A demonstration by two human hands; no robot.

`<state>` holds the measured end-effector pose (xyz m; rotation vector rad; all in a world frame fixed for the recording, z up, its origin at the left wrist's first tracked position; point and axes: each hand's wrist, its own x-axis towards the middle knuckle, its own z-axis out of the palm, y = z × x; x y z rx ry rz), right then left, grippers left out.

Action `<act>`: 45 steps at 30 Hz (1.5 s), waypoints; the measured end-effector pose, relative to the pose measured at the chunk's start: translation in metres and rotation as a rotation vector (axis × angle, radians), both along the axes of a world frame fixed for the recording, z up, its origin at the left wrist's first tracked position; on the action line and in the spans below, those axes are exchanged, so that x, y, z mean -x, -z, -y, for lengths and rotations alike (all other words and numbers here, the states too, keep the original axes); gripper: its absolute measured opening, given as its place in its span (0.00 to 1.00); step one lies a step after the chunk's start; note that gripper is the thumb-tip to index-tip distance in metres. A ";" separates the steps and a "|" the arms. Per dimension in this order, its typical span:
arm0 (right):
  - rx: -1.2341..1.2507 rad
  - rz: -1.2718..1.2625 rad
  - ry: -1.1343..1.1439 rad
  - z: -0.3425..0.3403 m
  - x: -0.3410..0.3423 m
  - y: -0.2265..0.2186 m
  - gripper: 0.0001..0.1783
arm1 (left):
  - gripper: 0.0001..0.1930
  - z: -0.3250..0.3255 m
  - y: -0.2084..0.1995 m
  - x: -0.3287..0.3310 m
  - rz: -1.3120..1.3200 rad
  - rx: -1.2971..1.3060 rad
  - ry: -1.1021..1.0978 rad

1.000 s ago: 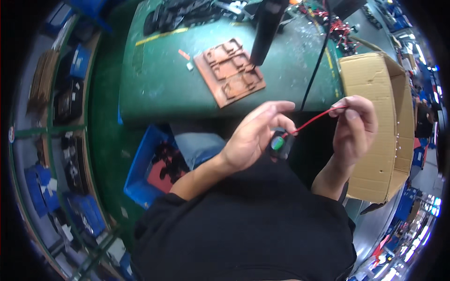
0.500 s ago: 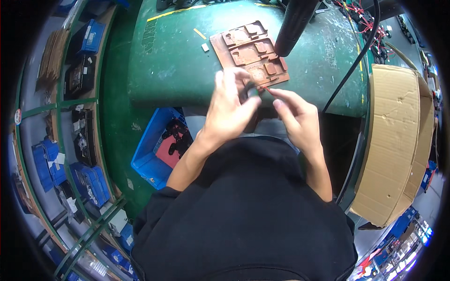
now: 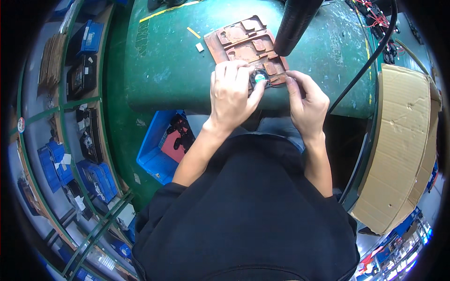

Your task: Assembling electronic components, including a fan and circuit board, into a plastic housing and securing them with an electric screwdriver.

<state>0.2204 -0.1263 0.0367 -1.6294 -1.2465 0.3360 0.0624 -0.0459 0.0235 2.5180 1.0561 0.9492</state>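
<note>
- Since a moment ago, both of my hands have gone from my lap up to the near edge of the green surface (image 3: 164,70), and the red wire I was stretching between them is gone from sight.
- My left hand (image 3: 232,93) is curled, its thumb and fingertips pinched on a small round black part with a green centre (image 3: 259,77).
- My right hand (image 3: 307,100) is half closed just beside it, fingertips resting at the near right corner of the brown tray (image 3: 248,47); whether it grips anything I cannot tell.
- Most of the small round black part is hidden under my left fingers, so its full shape and any lead on it cannot be made out.
- It sits at the near end of the brown tray, flat face up toward the camera.
- That tray lies flat, its long axis running from the far left toward the near right, with shallow recesses in it.
- Above it a thick black tube (image 3: 295,23) is cut off by the top edge.
- To my right stands a cardboard box (image 3: 403,140); below the surface at my left is a blue bin (image 3: 157,159).
</note>
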 end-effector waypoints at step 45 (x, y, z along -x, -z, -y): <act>-0.070 0.407 0.032 -0.016 -0.021 0.006 0.17 | 0.29 0.008 0.026 0.008 -0.109 -0.169 0.152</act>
